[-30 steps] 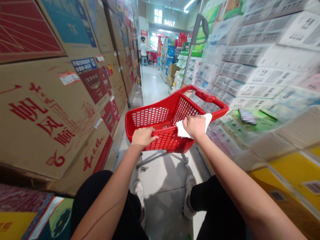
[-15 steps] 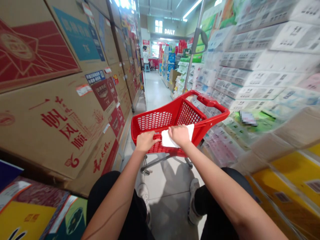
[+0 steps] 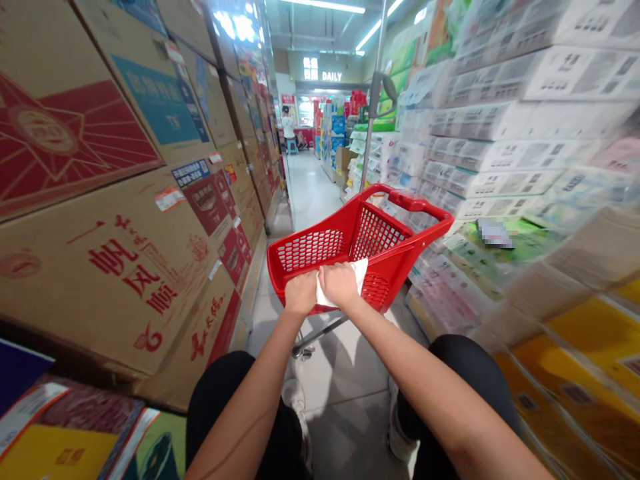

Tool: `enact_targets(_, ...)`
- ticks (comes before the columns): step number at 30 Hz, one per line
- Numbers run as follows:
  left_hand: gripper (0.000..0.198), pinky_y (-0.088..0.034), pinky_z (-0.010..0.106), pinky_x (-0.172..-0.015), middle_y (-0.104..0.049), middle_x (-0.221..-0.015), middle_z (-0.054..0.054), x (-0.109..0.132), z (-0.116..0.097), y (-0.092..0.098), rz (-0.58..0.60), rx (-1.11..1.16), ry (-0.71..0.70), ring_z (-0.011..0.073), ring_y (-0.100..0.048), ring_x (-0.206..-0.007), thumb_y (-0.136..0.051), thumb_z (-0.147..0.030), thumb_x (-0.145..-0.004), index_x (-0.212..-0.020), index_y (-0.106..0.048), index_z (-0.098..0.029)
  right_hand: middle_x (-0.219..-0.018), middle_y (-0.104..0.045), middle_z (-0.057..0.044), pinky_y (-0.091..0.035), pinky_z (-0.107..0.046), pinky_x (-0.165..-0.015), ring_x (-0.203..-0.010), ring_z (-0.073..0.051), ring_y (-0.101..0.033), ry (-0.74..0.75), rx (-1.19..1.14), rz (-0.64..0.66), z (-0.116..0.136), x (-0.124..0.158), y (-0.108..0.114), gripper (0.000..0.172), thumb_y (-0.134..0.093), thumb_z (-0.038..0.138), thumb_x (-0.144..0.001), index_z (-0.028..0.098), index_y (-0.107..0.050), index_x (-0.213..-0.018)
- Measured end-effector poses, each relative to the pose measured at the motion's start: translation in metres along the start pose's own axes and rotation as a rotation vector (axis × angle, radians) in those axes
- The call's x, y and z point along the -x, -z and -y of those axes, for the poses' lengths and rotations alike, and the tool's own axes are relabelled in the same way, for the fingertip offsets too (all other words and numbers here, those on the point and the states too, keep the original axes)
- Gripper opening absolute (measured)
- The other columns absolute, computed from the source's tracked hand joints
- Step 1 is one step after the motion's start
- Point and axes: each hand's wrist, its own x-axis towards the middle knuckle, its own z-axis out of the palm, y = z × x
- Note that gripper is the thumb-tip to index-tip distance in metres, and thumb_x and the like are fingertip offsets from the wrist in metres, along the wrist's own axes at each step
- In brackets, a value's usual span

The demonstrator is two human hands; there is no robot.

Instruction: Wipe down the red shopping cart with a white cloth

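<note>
A red plastic shopping cart [image 3: 395, 257] stands sideways in front of my knees. My left hand [image 3: 301, 293] is closed over the near top rim, toward the left end; its fingertips are hidden inside the basket. Right beside it, my right hand [image 3: 339, 283] presses a white cloth [image 3: 361, 272] on the same rim, with fingers curled over. Part of the cloth sticks out past the knuckles, and some shows below the palm. The two hands nearly touch.
Stacked cardboard boxes [image 3: 120, 267] wall the left side. White packaged paper goods [image 3: 510, 153] and yellow cartons [image 3: 575, 373] rise on the right. A metal pole [image 3: 373, 127] stands behind the cart. Down the aisle a person [image 3: 289, 127] is by a blue stool [image 3: 292, 145].
My right hand has slid left along the rim with the cloth, closer to my left hand. My left hand's fingers have closed over the rim.
</note>
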Motion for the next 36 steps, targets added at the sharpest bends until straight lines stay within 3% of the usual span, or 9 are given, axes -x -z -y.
enact_targets(3, 0.036, -0.049, 0.034, -0.079, -0.073, -0.102, 0.012, -0.002, 0.006, 0.000, -0.008, -0.017, 0.014, 0.0262, -0.069, -0.095, -0.039, -0.045, -0.098, -0.105, -0.066, -0.022, -0.089, -0.075, -0.011, -0.035, -0.036, -0.081, -0.082, -0.023, -0.065, 0.051, 0.022, 0.031, -0.028, -0.002, 0.005, 0.046, -0.033, 0.037, -0.103, 0.017, -0.072, -0.090)
enact_targets(7, 0.049, -0.049, 0.033, -0.077, -0.074, -0.099, 0.011, -0.004, 0.012, 0.001, -0.016, -0.052, 0.031, 0.0281, -0.069, -0.094, -0.051, -0.066, -0.087, -0.104, -0.065, -0.022, -0.089, -0.075, -0.014, -0.034, -0.037, -0.083, -0.085, -0.024, -0.064, -0.039, 0.141, 0.050, -0.105, -0.001, 0.030, 0.047, -0.034, 0.035, -0.102, 0.014, -0.073, -0.088)
enact_targets(10, 0.052, -0.049, 0.033, -0.076, -0.074, -0.098, 0.011, -0.004, 0.011, 0.003, -0.019, -0.058, 0.029, 0.0286, -0.070, -0.095, -0.051, -0.069, -0.086, -0.103, -0.065, -0.022, -0.090, -0.075, -0.016, -0.032, -0.038, -0.085, -0.087, -0.025, -0.063, -0.097, 0.203, 0.013, -0.136, 0.002, 0.044, 0.047, -0.036, 0.034, -0.101, 0.011, -0.074, -0.085)
enact_targets(14, 0.049, -0.049, 0.034, -0.074, -0.074, -0.097, 0.012, -0.003, 0.008, 0.002, -0.032, -0.047, 0.028, 0.0297, -0.070, -0.095, -0.048, -0.067, -0.088, -0.103, -0.066, -0.024, -0.087, -0.074, -0.016, -0.030, -0.039, -0.088, -0.087, -0.024, -0.061, -0.176, 0.158, -0.036, -0.102, 0.005, 0.034, 0.048, -0.036, 0.033, -0.101, 0.011, -0.074, -0.083)
enact_targets(18, 0.037, -0.048, 0.034, -0.073, -0.074, -0.095, 0.011, -0.003, 0.009, 0.000, -0.024, -0.033, 0.034, 0.0288, -0.070, -0.090, -0.044, -0.051, -0.094, -0.101, -0.067, -0.023, -0.088, -0.074, -0.012, -0.030, -0.038, -0.086, -0.085, -0.023, -0.061, -0.109, 0.012, -0.019, -0.033, 0.006, 0.012, 0.042, -0.038, 0.033, -0.101, 0.016, -0.072, -0.084)
enact_targets(21, 0.037, -0.047, 0.034, -0.073, -0.074, -0.096, 0.010, -0.003, 0.013, -0.001, -0.016, -0.019, 0.018, 0.0277, -0.070, -0.088, -0.036, -0.043, -0.097, -0.099, -0.068, -0.024, -0.088, -0.074, -0.010, -0.030, -0.037, -0.083, -0.084, -0.022, -0.061, -0.033, -0.017, -0.014, -0.013, 0.007, 0.006, 0.040, -0.037, 0.035, -0.102, 0.018, -0.069, -0.085)
enact_targets(24, 0.035, -0.047, 0.033, -0.074, -0.074, -0.099, 0.009, -0.002, 0.017, -0.002, -0.021, -0.019, 0.001, 0.0270, -0.069, -0.093, -0.042, -0.047, -0.095, -0.098, -0.067, -0.024, -0.087, -0.072, -0.009, -0.029, -0.036, -0.081, -0.086, -0.023, -0.059, 0.025, 0.028, -0.017, -0.031, 0.013, 0.012, 0.040, -0.037, 0.040, -0.102, 0.018, -0.068, -0.087)
enact_targets(32, 0.051, -0.046, 0.032, -0.077, -0.074, -0.102, 0.010, 0.003, 0.019, 0.000, -0.023, 0.006, -0.026, 0.0278, -0.068, -0.100, -0.053, -0.069, -0.085, -0.109, -0.065, -0.025, -0.090, -0.070, -0.012, -0.028, -0.039, -0.088, -0.093, -0.027, -0.052, -0.096, 0.223, -0.116, -0.130, 0.034, 0.051, 0.037, -0.039, 0.036, -0.099, 0.017, -0.067, -0.086)
enact_targets(36, 0.052, -0.046, 0.032, -0.076, -0.074, -0.106, 0.010, 0.006, 0.015, 0.003, -0.017, 0.013, -0.024, 0.0286, -0.068, -0.101, -0.053, -0.070, -0.084, -0.108, -0.066, -0.026, -0.090, -0.069, -0.012, -0.026, -0.041, -0.092, -0.094, -0.028, -0.051, -0.134, 0.248, -0.155, -0.125, 0.037, 0.050, 0.036, -0.037, 0.032, -0.099, 0.017, -0.066, -0.086)
